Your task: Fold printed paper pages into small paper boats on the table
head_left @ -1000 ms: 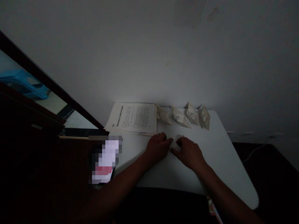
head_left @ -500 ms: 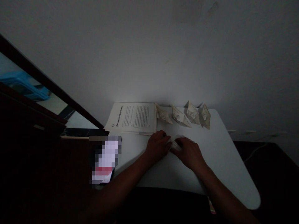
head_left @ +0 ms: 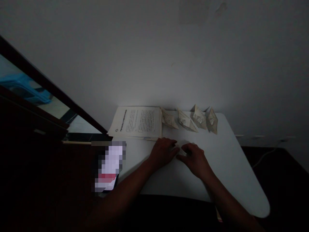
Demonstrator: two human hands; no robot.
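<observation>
My left hand (head_left: 163,152) and my right hand (head_left: 196,159) rest close together on the white table (head_left: 231,167), fingers curled onto a small pale folded piece of paper (head_left: 181,150) between them. Most of that paper is hidden under the fingers. Behind the hands, along the wall, stands a row of several folded paper boats (head_left: 190,120) made from printed paper. An open booklet of printed pages (head_left: 137,123) lies at the table's back left, just beyond my left hand.
A dark wooden piece of furniture (head_left: 36,135) fills the left side, with a mirror or glass pane (head_left: 29,93) showing something blue. A blurred-out patch (head_left: 108,166) sits at the table's left edge. The table's rounded right edge (head_left: 264,203) drops to a dark floor.
Both hands stay on the small paper; the fingers have shifted slightly, covering more of it. The view has barely moved.
</observation>
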